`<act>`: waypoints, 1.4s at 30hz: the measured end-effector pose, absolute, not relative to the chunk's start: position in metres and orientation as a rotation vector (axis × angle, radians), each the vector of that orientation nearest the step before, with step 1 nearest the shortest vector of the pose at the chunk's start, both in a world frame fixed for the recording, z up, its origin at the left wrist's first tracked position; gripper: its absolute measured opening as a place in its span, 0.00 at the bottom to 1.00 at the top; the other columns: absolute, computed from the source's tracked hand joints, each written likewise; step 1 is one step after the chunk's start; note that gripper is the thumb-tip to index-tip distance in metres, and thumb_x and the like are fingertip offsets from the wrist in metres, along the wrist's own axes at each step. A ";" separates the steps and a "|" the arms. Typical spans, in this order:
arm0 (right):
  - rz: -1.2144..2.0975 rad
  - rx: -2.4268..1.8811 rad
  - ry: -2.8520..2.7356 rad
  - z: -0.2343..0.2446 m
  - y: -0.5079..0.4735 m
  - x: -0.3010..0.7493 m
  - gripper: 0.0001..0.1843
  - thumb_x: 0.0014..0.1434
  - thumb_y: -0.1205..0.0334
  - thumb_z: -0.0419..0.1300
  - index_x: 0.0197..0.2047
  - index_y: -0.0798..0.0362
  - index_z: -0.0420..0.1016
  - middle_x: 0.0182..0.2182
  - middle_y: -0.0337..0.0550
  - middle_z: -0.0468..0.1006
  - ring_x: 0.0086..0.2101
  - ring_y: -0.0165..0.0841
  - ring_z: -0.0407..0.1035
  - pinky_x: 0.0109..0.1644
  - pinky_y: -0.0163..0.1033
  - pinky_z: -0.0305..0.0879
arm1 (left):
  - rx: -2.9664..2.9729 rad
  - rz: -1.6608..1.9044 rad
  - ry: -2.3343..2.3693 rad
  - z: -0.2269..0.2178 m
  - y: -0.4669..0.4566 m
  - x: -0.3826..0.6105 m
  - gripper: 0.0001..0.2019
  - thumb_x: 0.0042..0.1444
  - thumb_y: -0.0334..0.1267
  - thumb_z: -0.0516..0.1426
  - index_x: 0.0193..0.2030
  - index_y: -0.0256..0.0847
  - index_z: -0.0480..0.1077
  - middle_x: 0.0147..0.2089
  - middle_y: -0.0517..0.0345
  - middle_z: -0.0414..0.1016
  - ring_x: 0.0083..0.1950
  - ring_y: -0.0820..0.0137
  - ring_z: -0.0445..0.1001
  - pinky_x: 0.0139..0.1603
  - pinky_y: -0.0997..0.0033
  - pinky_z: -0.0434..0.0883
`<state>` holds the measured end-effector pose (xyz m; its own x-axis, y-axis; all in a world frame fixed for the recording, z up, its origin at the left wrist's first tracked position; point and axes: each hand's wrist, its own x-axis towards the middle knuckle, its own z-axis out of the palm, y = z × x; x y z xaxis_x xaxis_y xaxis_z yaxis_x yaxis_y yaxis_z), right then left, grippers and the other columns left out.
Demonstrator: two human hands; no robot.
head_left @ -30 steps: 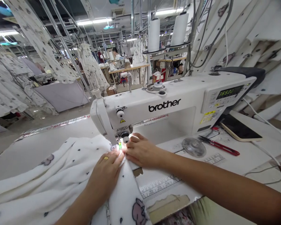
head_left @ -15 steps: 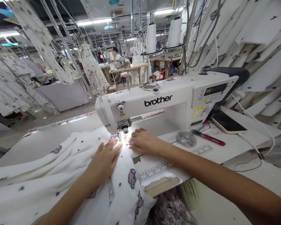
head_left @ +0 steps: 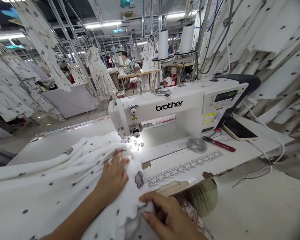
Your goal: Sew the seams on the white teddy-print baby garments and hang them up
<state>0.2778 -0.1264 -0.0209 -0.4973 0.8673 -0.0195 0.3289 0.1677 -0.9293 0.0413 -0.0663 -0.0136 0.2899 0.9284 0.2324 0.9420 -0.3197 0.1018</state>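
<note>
long strip lights [head_left: 103, 24] run across the factory ceiling; printed white garments [head_left: 98, 71] hang from steel racking [head_left: 75, 53]. pale polished floor [head_left: 22, 136] below, a grey-sided table [head_left: 70, 101] left, a wooden tabletop [head_left: 137, 74] farther back.

the cloth [head_left: 50, 190] is soft and matt, the machine casing [head_left: 175, 115] smooth, glossy.

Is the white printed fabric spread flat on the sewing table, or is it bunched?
Bunched: the white printed fabric rises in soft folds around the left hand.
</note>
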 end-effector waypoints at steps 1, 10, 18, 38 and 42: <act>1.326 -1.109 -1.907 -0.021 -0.128 0.272 0.20 0.58 0.50 0.57 0.49 0.48 0.79 0.28 0.42 0.77 0.26 0.33 0.68 0.32 0.35 0.65 | -2.534 -0.398 -1.746 -0.008 -0.057 0.034 0.16 0.62 0.32 0.46 0.54 0.40 0.67 0.67 0.43 0.62 0.70 0.52 0.58 0.64 0.41 0.62; 1.425 -1.026 -1.727 -0.070 -0.156 0.263 0.18 0.57 0.50 0.59 0.43 0.49 0.84 0.37 0.48 0.83 0.38 0.41 0.76 0.41 0.39 0.72 | -2.664 -0.224 -1.610 0.010 -0.088 -0.039 0.33 0.55 0.27 0.50 0.69 0.45 0.56 0.72 0.53 0.56 0.70 0.59 0.59 0.67 0.55 0.64; 1.448 -0.907 -1.718 -0.080 -0.150 0.270 0.13 0.62 0.59 0.56 0.37 0.52 0.83 0.34 0.44 0.83 0.37 0.37 0.77 0.44 0.39 0.71 | -2.154 -0.261 -1.873 0.014 -0.148 -0.067 0.21 0.55 0.27 0.46 0.49 0.44 0.73 0.50 0.51 0.79 0.45 0.57 0.81 0.44 0.58 0.78; 1.018 -0.518 -2.179 -0.049 -0.136 0.294 0.23 0.55 0.78 0.48 0.52 0.56 0.70 0.45 0.47 0.77 0.47 0.33 0.70 0.53 0.37 0.67 | -2.505 -0.821 -1.450 -0.026 -0.176 0.081 0.19 0.59 0.23 0.49 0.53 0.41 0.69 0.47 0.49 0.74 0.47 0.65 0.75 0.49 0.68 0.74; 0.442 -0.426 -2.277 -0.045 -0.125 0.294 0.16 0.64 0.76 0.50 0.53 0.62 0.69 0.42 0.50 0.78 0.44 0.35 0.68 0.49 0.38 0.67 | -2.526 -0.952 -1.483 -0.020 -0.173 0.078 0.19 0.57 0.22 0.49 0.52 0.41 0.69 0.50 0.50 0.75 0.52 0.67 0.74 0.53 0.69 0.74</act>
